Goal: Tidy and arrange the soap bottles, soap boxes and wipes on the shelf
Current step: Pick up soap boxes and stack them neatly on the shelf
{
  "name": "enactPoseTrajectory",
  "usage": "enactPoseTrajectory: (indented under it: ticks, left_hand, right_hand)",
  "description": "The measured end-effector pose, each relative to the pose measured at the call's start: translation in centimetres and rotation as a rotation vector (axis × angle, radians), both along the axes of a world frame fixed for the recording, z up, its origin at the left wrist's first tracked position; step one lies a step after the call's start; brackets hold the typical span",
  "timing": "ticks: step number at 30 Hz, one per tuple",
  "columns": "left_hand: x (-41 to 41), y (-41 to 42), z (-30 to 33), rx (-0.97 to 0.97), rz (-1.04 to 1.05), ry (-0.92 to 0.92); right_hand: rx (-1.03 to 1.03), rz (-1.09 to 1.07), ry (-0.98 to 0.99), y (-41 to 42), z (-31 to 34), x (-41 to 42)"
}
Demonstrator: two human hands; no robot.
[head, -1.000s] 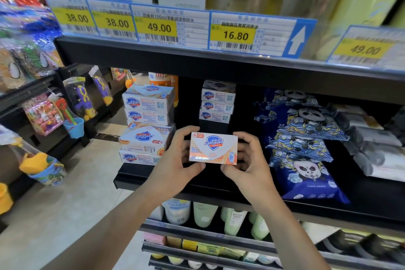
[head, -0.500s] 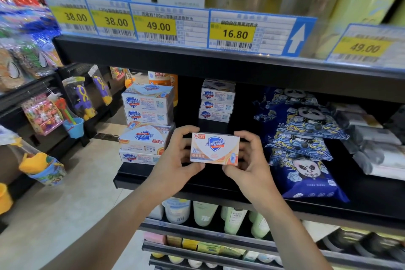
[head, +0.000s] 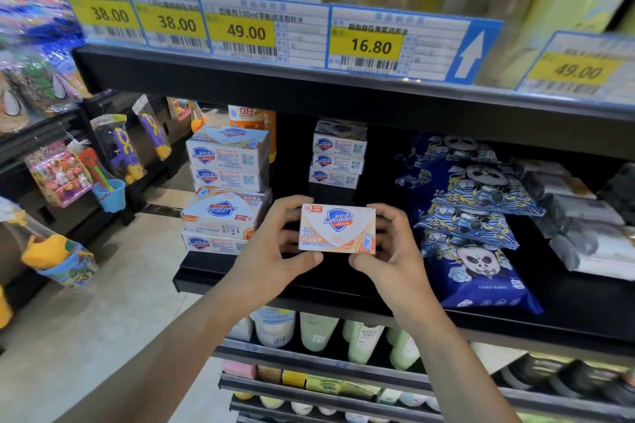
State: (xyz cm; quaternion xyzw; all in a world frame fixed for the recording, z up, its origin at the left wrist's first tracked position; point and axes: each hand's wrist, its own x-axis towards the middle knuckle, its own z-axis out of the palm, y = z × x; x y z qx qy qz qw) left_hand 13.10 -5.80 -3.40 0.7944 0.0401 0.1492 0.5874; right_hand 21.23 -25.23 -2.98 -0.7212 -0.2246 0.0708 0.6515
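Currently my left hand [head: 275, 251] and right hand [head: 395, 251] both grip one Safeguard soap box [head: 337, 228], pinched at its short ends, front face toward me, held above the front of the black shelf [head: 309, 288]; judged light and stiff, cardboard likely to dent at corners if squeezed, so end-holds suit it; glossy print may slip a little. To the left stands a taller stack of soap boxes [head: 225, 189], one of them printed upside down; behind the held box, a shorter stack [head: 338, 161]; to the right, panda wipes packs [head: 470, 216], soft and overlapping. Open shelf floor lies between the stacks and wipes; the upper shelf's edge limits headroom for lifting.
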Motion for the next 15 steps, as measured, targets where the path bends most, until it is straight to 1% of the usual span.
enactPoseTrajectory:
  ticks: [15]
  left_hand:
    - [-0.12, -0.17, 0.19, 0.033, 0.032, 0.03]
  right_hand:
    - [0.038, 0.004, 0.003, -0.1, 0.38, -0.31]
